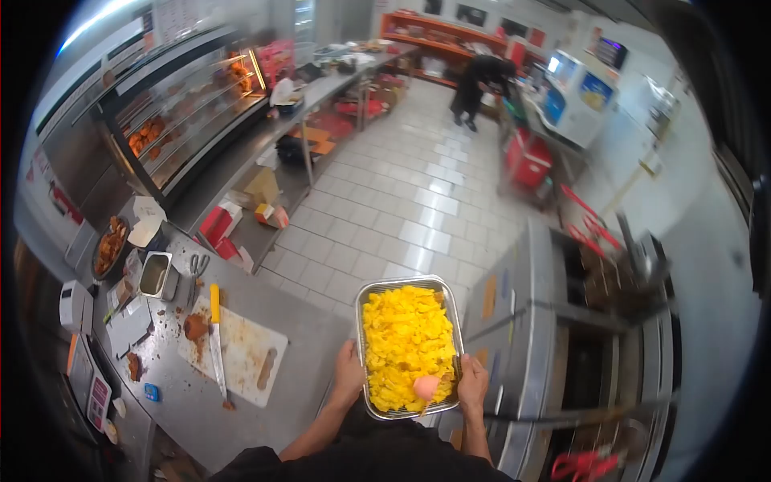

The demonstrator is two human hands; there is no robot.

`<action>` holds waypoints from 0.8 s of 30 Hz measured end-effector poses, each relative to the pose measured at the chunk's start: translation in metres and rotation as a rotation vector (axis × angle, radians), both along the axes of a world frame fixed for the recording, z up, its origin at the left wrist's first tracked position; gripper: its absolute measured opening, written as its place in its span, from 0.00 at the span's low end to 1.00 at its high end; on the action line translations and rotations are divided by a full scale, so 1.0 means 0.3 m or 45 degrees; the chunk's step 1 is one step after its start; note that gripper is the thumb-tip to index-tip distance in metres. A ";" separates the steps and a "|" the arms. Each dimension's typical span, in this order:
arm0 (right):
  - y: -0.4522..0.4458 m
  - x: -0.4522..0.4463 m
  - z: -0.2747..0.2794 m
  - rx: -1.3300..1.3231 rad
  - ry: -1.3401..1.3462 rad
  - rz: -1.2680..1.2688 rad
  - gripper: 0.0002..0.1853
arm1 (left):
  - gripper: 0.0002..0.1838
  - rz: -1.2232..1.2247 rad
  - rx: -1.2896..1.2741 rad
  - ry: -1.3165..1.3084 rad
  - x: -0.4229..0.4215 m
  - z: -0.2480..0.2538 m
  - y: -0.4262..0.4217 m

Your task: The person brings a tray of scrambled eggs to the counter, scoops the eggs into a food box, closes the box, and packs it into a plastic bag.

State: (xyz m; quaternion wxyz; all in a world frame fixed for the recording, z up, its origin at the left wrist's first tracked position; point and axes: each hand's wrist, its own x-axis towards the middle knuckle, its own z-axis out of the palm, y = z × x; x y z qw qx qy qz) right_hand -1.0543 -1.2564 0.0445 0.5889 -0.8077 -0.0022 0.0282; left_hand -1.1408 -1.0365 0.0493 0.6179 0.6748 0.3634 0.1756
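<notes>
A metal tray (454,321) full of yellow food pieces (405,337) is held up level in front of my body. My left hand (349,373) grips its left side near the bottom corner. On the opposite side my right hand (472,383) is closed on the rim. A pink object (426,388) lies on the food at the lower right. To the left of the tray, a yellow-handled knife (216,337) rests on a stained white cutting board (255,349), beside a brown piece of food (195,327).
The steel counter (309,321) on the left also bears a metal container (158,276) and a bowl of fried food (110,247). Metal cabinets (514,321) stand close on the right. A person in dark clothes (474,84) bends at the far end of the tiled floor (361,201).
</notes>
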 end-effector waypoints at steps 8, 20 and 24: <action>0.265 0.883 -0.071 -0.085 0.024 0.111 0.17 | 0.10 0.089 0.166 -0.031 0.795 -0.052 0.276; 0.882 2.090 -0.282 -0.044 -0.036 0.251 0.20 | 0.13 0.133 0.086 0.210 1.890 -0.264 0.844; 1.209 2.421 -0.163 0.088 0.118 0.404 0.20 | 0.15 0.241 0.086 0.205 2.087 -0.174 1.101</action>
